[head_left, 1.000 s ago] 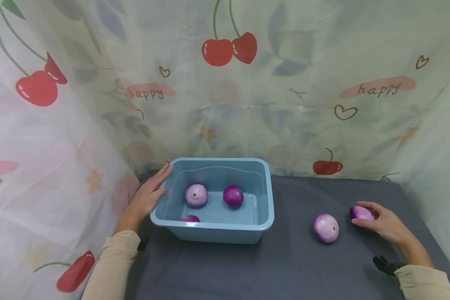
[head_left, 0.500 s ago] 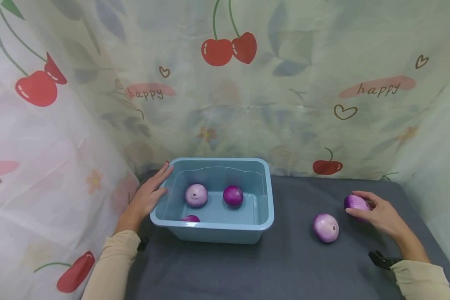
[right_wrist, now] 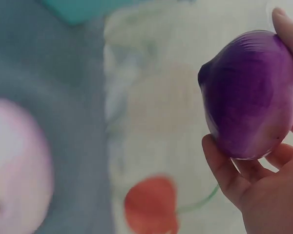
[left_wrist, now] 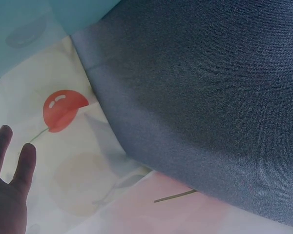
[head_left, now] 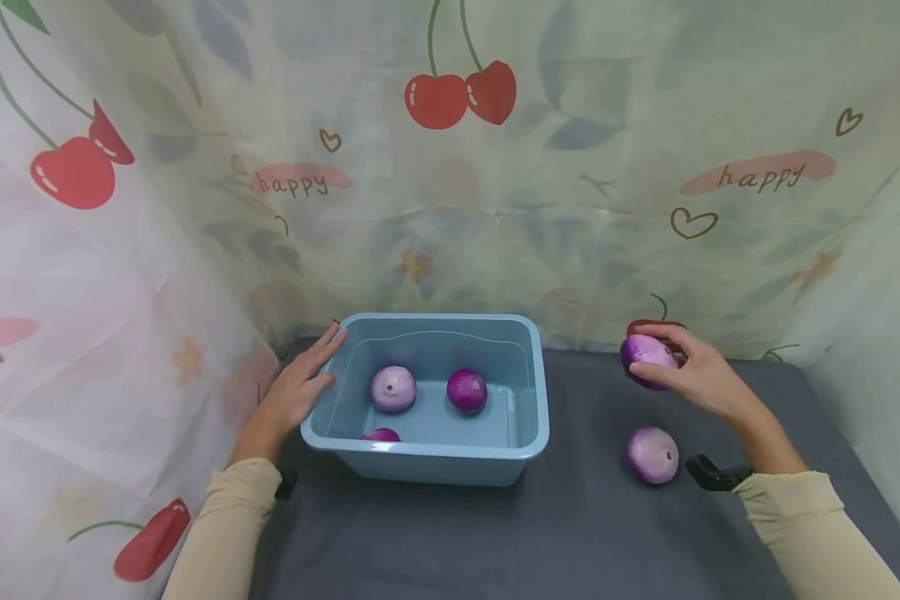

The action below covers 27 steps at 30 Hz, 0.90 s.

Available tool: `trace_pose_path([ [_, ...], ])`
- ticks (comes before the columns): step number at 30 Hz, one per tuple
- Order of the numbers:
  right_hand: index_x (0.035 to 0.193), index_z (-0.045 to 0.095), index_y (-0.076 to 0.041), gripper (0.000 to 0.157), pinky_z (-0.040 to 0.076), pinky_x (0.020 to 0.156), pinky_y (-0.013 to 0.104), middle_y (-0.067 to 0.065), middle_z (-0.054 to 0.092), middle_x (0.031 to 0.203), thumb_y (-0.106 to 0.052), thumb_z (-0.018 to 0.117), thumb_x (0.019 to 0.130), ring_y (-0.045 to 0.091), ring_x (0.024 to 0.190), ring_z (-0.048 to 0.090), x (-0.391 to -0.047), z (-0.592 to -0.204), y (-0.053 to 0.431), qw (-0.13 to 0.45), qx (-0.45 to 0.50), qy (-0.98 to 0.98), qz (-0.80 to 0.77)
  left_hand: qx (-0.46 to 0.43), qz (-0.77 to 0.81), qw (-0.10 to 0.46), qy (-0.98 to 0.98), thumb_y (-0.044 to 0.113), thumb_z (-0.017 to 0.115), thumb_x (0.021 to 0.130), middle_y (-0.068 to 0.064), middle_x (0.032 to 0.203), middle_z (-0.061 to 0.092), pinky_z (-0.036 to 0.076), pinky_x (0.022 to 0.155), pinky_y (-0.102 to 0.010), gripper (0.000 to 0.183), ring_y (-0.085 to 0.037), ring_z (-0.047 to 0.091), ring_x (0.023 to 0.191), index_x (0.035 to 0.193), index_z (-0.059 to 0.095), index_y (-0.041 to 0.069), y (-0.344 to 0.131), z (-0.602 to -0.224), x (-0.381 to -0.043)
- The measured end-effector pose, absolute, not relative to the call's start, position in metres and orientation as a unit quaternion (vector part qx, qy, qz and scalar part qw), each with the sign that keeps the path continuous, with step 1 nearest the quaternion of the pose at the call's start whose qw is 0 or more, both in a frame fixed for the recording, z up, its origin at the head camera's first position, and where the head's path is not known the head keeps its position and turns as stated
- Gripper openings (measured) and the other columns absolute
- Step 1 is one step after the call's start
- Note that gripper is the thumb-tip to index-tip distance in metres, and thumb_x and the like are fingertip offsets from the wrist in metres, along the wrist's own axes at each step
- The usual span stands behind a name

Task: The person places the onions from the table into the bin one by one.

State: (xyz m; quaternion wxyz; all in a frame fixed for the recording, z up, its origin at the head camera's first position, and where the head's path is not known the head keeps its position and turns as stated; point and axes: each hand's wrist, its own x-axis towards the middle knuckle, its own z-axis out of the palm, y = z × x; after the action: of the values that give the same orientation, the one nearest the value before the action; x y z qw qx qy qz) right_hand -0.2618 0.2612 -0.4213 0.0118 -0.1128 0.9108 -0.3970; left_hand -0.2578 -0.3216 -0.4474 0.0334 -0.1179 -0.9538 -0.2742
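Pinched between the thumb and fingers of my right hand [head_left: 693, 371] is a purple onion [right_wrist: 251, 95], held above the grey cloth to the right of the basin. A paler onion [head_left: 652, 455] rests on the cloth nearer to me. My left hand [head_left: 292, 396] lies with extended fingers against the left side of the light blue basin [head_left: 423, 453], touching its rim. Inside the basin are a pale onion [head_left: 393, 389], a dark purple onion [head_left: 467, 391] and a third onion [head_left: 382, 435], mostly hidden by the front wall. The left wrist view shows two raised fingers [left_wrist: 24, 168].
Grey cloth [head_left: 585, 533] covers the table. A cherry-printed curtain [head_left: 495, 250] stands behind it, close to the basin's back. Another printed curtain [head_left: 120, 333] runs along the left, near my left arm, and a pale one [head_left: 885, 350] along the right.
My right hand has lifted the purple onion from the cloth and carried it leftward and up, past the paler onion. The left hand and the basin stay put.
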Motion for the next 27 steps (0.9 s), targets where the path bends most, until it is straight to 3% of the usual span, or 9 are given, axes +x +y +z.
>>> trace_pose_path([
  [12, 0.132, 0.053, -0.033, 0.054, 0.052, 0.078, 0.032, -0.003, 0.053, 0.131, -0.036, 0.073, 0.082, 0.02, 0.103, 0.054, -0.284, -0.361, 0.167, 0.002, -0.234, 0.87, -0.434, -0.116, -0.267, 0.031, -0.956, 0.029, 0.041, 0.098, 0.01, 0.162, 0.012, 0.024, 0.108, -0.068, 0.059, -0.036, 0.022, 0.147, 0.15, 0.018, 0.042, -0.32, -0.445, -0.257],
  [27, 0.126, 0.057, -0.029, 0.059, 0.052, 0.079, 0.035, -0.007, 0.055, 0.12, -0.043, 0.078, 0.074, 0.015, 0.103, 0.054, -0.307, -0.341, 0.065, 0.037, -0.343, 0.832, -0.434, -0.117, -0.267, 0.028, -0.956, 0.031, 0.041, 0.098, 0.012, 0.162, 0.011, 0.023, 0.108, -0.069, 0.058, -0.036, 0.021, 0.147, 0.15, 0.017, 0.044, -0.322, -0.446, -0.257],
])
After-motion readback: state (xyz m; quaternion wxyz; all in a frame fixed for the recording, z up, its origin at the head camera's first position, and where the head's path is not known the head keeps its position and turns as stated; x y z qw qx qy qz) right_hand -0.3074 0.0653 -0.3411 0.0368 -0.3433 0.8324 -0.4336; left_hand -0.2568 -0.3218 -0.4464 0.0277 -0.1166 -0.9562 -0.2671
